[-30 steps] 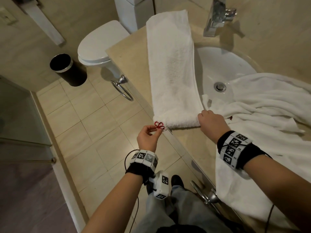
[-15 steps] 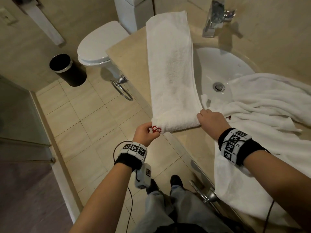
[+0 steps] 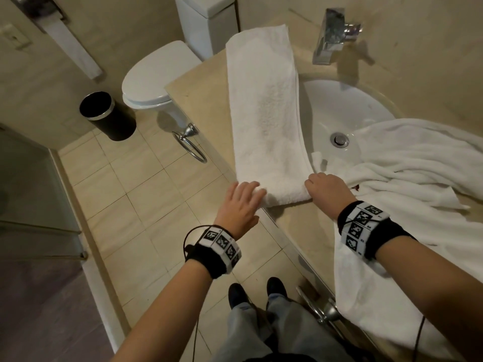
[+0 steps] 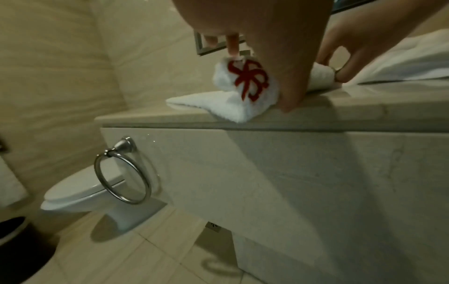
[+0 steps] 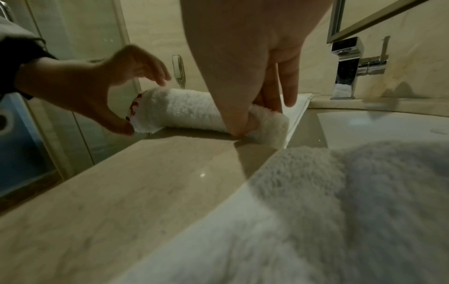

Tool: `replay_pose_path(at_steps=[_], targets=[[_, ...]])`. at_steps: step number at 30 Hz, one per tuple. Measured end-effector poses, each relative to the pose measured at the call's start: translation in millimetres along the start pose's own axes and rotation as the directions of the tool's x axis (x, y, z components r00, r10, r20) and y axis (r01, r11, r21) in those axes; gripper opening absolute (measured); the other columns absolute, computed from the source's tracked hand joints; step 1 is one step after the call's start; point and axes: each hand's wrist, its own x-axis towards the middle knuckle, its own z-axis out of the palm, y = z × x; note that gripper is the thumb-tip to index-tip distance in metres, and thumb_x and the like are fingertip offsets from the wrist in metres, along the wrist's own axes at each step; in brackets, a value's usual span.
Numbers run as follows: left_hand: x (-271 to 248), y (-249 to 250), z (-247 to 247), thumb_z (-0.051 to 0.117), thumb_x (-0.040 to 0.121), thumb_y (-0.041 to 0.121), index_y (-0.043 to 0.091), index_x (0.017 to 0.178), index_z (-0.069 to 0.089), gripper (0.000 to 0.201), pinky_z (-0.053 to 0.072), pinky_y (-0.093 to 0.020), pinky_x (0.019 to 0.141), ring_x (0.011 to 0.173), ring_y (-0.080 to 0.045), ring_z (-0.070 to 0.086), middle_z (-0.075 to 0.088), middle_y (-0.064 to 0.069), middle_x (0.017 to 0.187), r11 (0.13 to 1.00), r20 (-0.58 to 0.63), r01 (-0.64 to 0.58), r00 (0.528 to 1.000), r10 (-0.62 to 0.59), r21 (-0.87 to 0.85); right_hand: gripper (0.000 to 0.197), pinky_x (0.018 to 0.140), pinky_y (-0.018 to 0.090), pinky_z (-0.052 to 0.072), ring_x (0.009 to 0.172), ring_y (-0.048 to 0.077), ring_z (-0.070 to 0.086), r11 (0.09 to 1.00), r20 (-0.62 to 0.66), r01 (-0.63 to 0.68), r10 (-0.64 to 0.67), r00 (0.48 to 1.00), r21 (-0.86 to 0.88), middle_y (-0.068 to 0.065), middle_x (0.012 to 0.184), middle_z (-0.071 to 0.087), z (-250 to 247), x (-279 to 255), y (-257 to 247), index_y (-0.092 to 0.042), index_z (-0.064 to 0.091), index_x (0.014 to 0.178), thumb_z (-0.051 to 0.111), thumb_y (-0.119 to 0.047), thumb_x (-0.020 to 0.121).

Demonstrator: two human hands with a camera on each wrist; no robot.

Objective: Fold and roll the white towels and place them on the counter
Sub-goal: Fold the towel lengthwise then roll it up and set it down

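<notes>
White towel lies long on the worktop. My left hand rests spread on its rolled near end; my right hand pinches the other side, keeping the roll tight.

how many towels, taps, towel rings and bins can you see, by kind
towels: 2, the folded towel and the loose towel
taps: 1, the tap
towel rings: 1, the towel ring
bins: 1, the black bin
total: 5

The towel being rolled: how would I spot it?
Find the sink in the beige counter. Left of the basin a long folded towel lies flat, both hands at its near rolled end. Unlike the rumpled towel on the right, it is a neat strip.
</notes>
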Motion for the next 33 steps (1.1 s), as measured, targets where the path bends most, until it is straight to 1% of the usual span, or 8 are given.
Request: replay_pose_path(at_steps=[3, 6, 11, 17, 21, 26, 29, 33], targets=[[16.4, 6.0, -4.5, 0.075, 0.068, 0.018, 0.012, 0.116, 0.051, 0.053, 0.04, -0.04, 0.102, 0.102, -0.026, 0.06, 0.061, -0.006, 0.113, 0.991, 0.211, 0.106, 0.974, -0.086, -0.082, 0.043, 0.034, 0.02, 0.03, 0.038, 0.022, 0.05, 0.999, 0.014, -0.008, 0.007, 1.0, 0.037, 0.005, 0.049, 0.05, 4.4, 1.0, 3.9, -0.009, 0.054, 0.048, 0.08, 0.007, 0.018], [17.7, 2.3, -6.8, 0.073, 0.067, 0.0, 0.005, 0.101, 0.064, 0.036, 0.05, -0.032, 0.081, 0.086, -0.028, 0.064, 0.065, -0.01, 0.101, 0.95, 0.244, 0.176, 0.963, -0.112, -0.256, 0.041, 0.036, 0.022, 0.034, 0.045, 0.022, 0.054, 0.997, 0.013, -0.009, 0.008, 1.0, 0.081, 0.006, 0.055, 0.053, 0.7, -0.6, 8.9, -0.008, 0.056, 0.053, 0.082, 0.004, 0.024], [12.8, -16.9, -7.6, 0.058, 0.078, -0.002, 0.004, 0.114, 0.063, 0.037, 0.037, -0.019, 0.082, 0.1, -0.025, 0.054, 0.052, -0.014, 0.113, 0.774, 0.327, 0.33, 0.93, -0.167, -0.541, 0.02, 0.081, 0.035, 0.044, 0.102, 0.024, 0.053, 0.947, 0.112, -0.088, 0.056, 0.992, 0.308, 0.007, 0.105, 0.057, -8.1, -6.7, 10.7, -0.006, 0.061, 0.103, 0.053, -0.013, 0.086], [7.8, -32.3, 0.6, 0.07, 0.07, 0.002, 0.012, 0.102, 0.048, 0.04, 0.044, -0.019, 0.063, 0.078, -0.018, 0.056, 0.063, -0.009, 0.101, 0.482, 0.46, 0.584, 0.812, -0.361, -0.653, 0.007, 0.071, 0.03, 0.038, 0.091, 0.028, 0.055, 0.807, 0.297, -0.272, 0.126, 0.947, 0.524, 0.005, 0.088, 0.052, -12.2, 1.2, 9.8, -0.013, 0.049, 0.09, 0.043, -0.014, 0.091], [12.1, -36.7, 0.5, 0.074, 0.062, 0.012, 0.014, 0.092, 0.06, 0.032, 0.044, -0.014, 0.064, 0.079, -0.016, 0.054, 0.058, -0.004, 0.092, 0.27, 0.488, 0.64, 0.742, -0.46, -0.719, 0.013, 0.065, 0.031, 0.038, 0.075, 0.026, 0.05, 0.625, 0.368, -0.423, 0.224, 0.903, 0.657, 0.002, 0.073, 0.048, -16.3, 6.8, 12.2, -0.014, 0.039, 0.1, 0.046, -0.013, 0.09], [25.2, -42.4, 2.0, 0.07, 0.077, 0.013, 0.017, 0.104, 0.054, 0.032, 0.044, -0.024, 0.059, 0.069, -0.017, 0.054, 0.059, -0.007, 0.09, 0.12, 0.566, 0.705, 0.648, -0.51, -0.699, 0.026, 0.074, 0.033, 0.04, 0.085, 0.028, 0.051, 0.559, 0.401, -0.525, 0.339, 0.851, 0.642, 0.015, 0.098, 0.054, -15.3, 17.2, 13.8, -0.008, 0.039, 0.109, 0.052, -0.018, 0.09], [31.6, -40.8, 5.2, 0.073, 0.066, 0.031, 0.018, 0.104, 0.047, 0.048, 0.04, -0.025, 0.053, 0.068, -0.019, 0.054, 0.062, -0.01, 0.093, 0.07, 0.578, 0.749, 0.564, -0.59, -0.659, 0.032, 0.072, 0.036, 0.044, 0.093, 0.031, 0.055, 0.748, 0.11, -0.403, 0.411, 0.905, 0.528, 0.014, 0.105, 0.054, -16.2, 18.5, 8.0, -0.004, 0.05, 0.108, 0.063, -0.009, 0.08], [36.9, -38.5, 5.7, 0.073, 0.075, 0.028, 0.016, 0.102, 0.046, 0.04, 0.045, -0.026, 0.06, 0.08, -0.023, 0.058, 0.062, -0.012, 0.097, 0.122, 0.522, 0.759, 0.545, -0.656, -0.639, 0.04, 0.036, 0.022, 0.034, 0.044, 0.022, 0.053, 0.972, -0.142, -0.152, 0.179, 0.974, 0.181, 0.005, 0.055, 0.054, -15.4, 11.7, -12.3, -0.009, 0.059, 0.063, 0.078, 0.01, 0.033]])
